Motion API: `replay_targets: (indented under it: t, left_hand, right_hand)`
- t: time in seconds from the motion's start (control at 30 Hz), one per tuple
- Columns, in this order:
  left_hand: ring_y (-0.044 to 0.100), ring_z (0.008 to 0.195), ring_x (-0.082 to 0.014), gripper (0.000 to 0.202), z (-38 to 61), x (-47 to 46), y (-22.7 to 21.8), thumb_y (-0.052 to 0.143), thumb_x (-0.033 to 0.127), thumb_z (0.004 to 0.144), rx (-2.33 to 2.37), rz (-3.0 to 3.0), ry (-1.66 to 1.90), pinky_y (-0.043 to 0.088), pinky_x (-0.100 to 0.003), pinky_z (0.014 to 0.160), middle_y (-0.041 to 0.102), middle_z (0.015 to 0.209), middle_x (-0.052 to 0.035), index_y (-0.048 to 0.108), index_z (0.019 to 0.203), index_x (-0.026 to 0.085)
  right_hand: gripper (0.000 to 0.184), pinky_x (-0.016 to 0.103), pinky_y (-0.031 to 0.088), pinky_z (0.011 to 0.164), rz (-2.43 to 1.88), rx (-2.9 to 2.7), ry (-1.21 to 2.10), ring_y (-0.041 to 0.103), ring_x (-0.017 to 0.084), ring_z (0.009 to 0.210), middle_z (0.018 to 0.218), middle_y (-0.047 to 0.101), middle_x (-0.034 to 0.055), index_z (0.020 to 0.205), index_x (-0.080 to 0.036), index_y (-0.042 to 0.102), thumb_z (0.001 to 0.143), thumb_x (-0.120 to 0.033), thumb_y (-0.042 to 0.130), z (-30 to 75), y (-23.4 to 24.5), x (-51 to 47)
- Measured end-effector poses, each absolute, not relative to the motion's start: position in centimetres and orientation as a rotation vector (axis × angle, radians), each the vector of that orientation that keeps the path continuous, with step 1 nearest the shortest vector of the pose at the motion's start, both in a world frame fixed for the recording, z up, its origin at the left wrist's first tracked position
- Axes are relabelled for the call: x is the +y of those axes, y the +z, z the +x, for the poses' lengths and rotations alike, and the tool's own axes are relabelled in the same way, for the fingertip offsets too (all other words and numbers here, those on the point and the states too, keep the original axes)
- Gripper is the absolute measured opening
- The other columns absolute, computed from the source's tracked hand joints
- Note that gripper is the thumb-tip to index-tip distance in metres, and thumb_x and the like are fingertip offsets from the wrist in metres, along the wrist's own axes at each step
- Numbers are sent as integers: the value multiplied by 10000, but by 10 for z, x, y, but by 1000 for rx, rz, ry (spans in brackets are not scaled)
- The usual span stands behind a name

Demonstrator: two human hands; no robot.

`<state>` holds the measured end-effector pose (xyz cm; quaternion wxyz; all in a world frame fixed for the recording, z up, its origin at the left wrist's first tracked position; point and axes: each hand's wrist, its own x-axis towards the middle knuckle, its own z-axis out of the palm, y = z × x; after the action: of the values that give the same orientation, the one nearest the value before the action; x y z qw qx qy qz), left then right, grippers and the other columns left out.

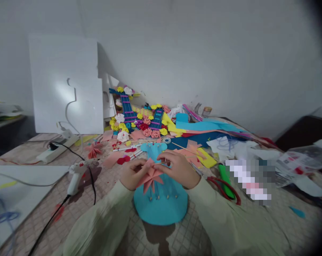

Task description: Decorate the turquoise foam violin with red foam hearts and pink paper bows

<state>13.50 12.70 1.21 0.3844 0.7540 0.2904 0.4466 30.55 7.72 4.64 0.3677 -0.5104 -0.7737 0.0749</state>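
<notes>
Between my hands is a salmon-pink folded paper flower [152, 175] with pointed petals fanned toward me. My left hand [134, 173] pinches its left side between thumb and fingers. My right hand [178, 168] is closed at its upper right edge, fingertips pressed on the paper; whether a thin piece is also between them I cannot tell. Beneath the hands lies a turquoise guitar-like paper shape [161, 211] with a rounded base, a long neck and several small pegs near the base. My hands cover part of its neck.
A white glue gun [77, 177] and its black cord lie left, near a power strip [57, 149]. Red-handled scissors [225, 188] and a green object [226, 181] lie right. Another pink paper flower [94, 150] rests at left. Paper-flower decorations [129, 112] stand behind, beside a white board [66, 89].
</notes>
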Motion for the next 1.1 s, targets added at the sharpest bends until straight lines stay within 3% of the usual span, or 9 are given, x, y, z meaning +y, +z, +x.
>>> replay_targets:
  t: [0.53, 0.77, 1.1]
  left_hand:
    - [524, 572, -130, 374, 152, 128, 29, 465, 367, 798, 771, 2021, 1027, 417, -231, 581, 590, 528, -26, 581, 527, 137]
    - [506, 575, -114, 253, 152, 125, 12, 604, 365, 691, 700, 1812, 916, 411, -227, 555, 561, 596, -8, 565, 666, 116]
    - [484, 555, -96, 269, 147, 122, -13, 619, 373, 689, 679, 1581, 774, 386, -210, 511, 523, 594, 6, 535, 689, 117]
  right_hand:
    - [142, 252, 414, 621, -1203, -2044, 42, 539, 136, 716, 792, 572, 39, 819, -182, 602, 822, -285, 504, 312, 45, 80]
    - [136, 259, 421, 654, -1137, -2021, 109, 532, 140, 739, 790, 572, 46, 809, -172, 584, 837, -242, 471, 316, 28, 85]
    - [116, 267, 426, 671, -1139, -1956, 224, 536, 140, 745, 786, 573, 46, 797, -176, 580, 826, -221, 478, 313, 4, 82]
